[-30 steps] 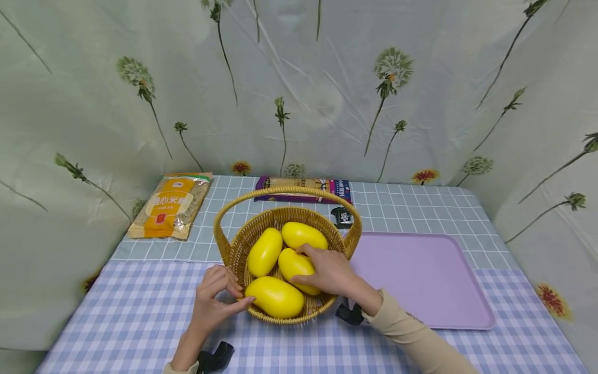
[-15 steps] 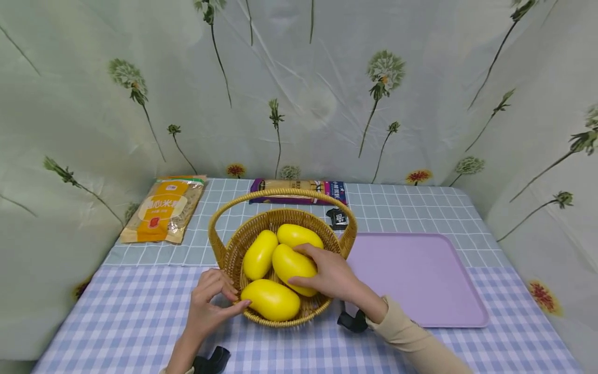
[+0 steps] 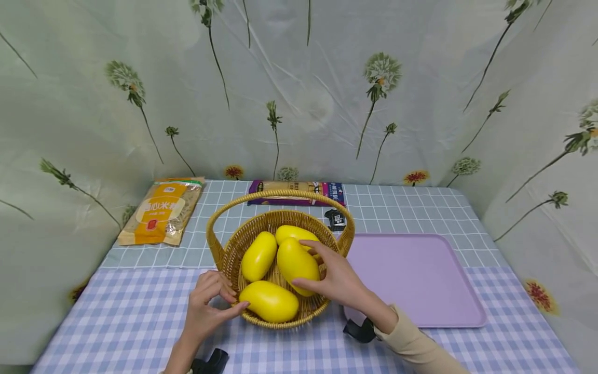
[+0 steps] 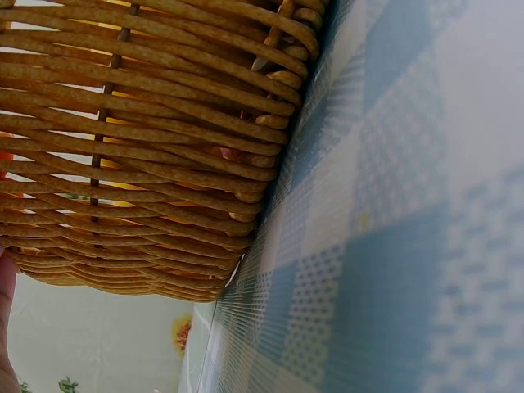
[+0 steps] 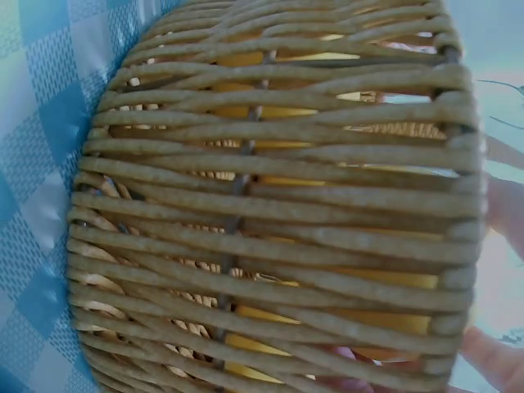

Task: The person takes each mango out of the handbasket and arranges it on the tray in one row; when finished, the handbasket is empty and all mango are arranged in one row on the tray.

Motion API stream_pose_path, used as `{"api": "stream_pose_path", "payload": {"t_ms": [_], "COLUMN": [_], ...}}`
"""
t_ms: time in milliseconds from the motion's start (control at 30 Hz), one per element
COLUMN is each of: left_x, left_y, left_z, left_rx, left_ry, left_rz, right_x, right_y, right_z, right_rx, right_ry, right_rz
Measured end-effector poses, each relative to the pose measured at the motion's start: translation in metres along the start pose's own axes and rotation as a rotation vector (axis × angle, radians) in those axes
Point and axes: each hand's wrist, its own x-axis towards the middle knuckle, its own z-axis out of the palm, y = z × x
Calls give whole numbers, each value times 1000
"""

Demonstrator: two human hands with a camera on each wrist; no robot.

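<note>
A wicker basket [image 3: 289, 323] with a tall arched handle holds several smooth yellow mangoes, one mango [image 3: 271, 302] lying at the front. My right hand [image 3: 338, 275] reaches in over the right rim and grips the mango on the right [image 3: 295, 265], thumb on its near side and fingers on its far side. That mango is tilted and partly covers the back mango [image 3: 291, 234]. At the front left rim, my left hand [image 3: 207, 304] pinches the basket's edge, its thumb overlapping the front mango. Both wrist views show mostly the woven basket wall [image 4: 147, 164] beside the checked cloth.
A lilac tray [image 3: 416, 280] lies right of the basket. Behind are a purple-ended noodle packet [image 3: 299, 191] and a small black packet [image 3: 336, 220]. An orange and clear food bag [image 3: 161, 210] lies at the back left. A floral curtain [image 3: 299, 78] closes off the back.
My right hand has raised and tipped the right mango more upright, over the back one. The left hand keeps its hold on the rim. The whole view has shifted slightly.
</note>
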Motion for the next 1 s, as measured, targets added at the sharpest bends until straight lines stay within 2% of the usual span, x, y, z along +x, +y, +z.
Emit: {"api": "stream_pose_path", "payload": {"t_ms": [267, 533, 767, 1000], "left_x": [0, 0, -1, -1], "left_y": [0, 0, 0, 0], "left_z": [1, 1, 1, 0], "left_rx": [-2, -1, -2, -3], "left_ry": [6, 8, -1, -5], "left_rz": [-3, 6, -7, -8], "right_x": [-8, -21, -36, -46], "right_y": [-1, -1, -26, 3], "right_z": [-5, -9, -26, -31], "right_rx": [115, 184, 165, 184], "right_ry": [45, 115, 195, 280], "right_rz": [-56, -118, -223, -277]}}
